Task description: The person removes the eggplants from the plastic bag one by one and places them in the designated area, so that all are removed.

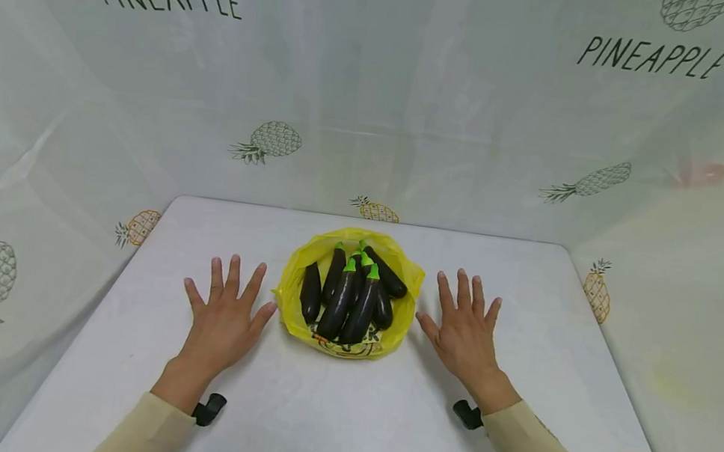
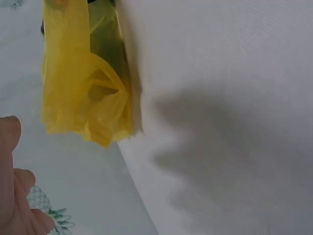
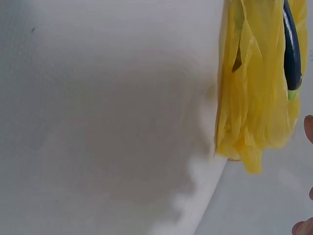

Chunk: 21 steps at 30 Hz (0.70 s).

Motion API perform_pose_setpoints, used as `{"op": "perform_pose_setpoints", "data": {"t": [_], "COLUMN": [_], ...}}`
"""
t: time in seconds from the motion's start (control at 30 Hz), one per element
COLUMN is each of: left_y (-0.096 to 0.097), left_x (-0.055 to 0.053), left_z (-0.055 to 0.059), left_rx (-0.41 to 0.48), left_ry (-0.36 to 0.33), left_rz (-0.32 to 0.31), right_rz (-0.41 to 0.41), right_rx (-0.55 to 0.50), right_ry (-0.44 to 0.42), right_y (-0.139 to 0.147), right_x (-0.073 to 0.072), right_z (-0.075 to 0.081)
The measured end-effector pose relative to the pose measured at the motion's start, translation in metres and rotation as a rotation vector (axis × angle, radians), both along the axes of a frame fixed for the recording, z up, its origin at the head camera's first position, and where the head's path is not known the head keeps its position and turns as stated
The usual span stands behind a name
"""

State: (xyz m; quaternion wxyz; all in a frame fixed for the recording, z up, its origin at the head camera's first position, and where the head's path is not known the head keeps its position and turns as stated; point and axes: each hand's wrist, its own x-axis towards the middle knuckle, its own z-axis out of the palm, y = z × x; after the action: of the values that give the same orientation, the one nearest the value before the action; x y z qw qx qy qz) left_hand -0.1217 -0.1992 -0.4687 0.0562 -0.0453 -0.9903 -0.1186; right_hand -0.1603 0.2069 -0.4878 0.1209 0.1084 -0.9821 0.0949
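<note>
A yellow plastic bag (image 1: 293,278) sits at the middle of the table with its mouth spread wide. Several dark eggplants (image 1: 339,302) with bright green stem ends lie inside it. My left hand (image 1: 222,326) is held to the left of the bag, palm down and fingers spread, its thumb tip close to the bag's side. To the right, my right hand (image 1: 465,337) is spread the same way, thumb toward the bag. Neither hand holds anything. The wrist views show the bag's crumpled side (image 2: 73,93) and one eggplant (image 3: 292,49) by its edge, with hand shadows on the table.
The white table (image 1: 337,426) ends at a straight back edge. Behind it and along both sides hangs a pale plastic sheet (image 1: 378,92) printed with pineapples. A black wrist device (image 1: 210,409) is on the left wrist, and another black device (image 1: 468,415) is on the right.
</note>
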Motion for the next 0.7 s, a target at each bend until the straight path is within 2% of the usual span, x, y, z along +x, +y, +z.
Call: {"op": "perform_pose_setpoints", "data": {"t": [0.2, 0.33, 0.4, 0.53, 0.7], "left_y": [0.019, 0.039, 0.047, 0.057, 0.058], "left_x": [-0.003, -0.002, -0.002, -0.006, -0.018], "left_z": [-0.008, -0.016, -0.019, -0.024, -0.026], "left_rx": [-0.033, -0.048, -0.024, 0.014, -0.009], "left_ry": [0.023, 0.006, -0.004, -0.005, -0.030], "left_rz": [-0.056, -0.109, -0.122, -0.099, -0.062], "right_rz": [0.042, 0.097, 0.127, 0.150, 0.096], "right_rx": [0.007, 0.043, 0.064, 0.068, 0.012], "right_ry": [-0.020, -0.039, -0.052, -0.092, -0.171], "right_y": [-0.014, -0.028, -0.034, -0.044, -0.046], "right_x": [-0.005, -0.011, -0.015, -0.025, -0.030], "right_z": [-0.001, -0.002, -0.005, -0.012, -0.017]}}
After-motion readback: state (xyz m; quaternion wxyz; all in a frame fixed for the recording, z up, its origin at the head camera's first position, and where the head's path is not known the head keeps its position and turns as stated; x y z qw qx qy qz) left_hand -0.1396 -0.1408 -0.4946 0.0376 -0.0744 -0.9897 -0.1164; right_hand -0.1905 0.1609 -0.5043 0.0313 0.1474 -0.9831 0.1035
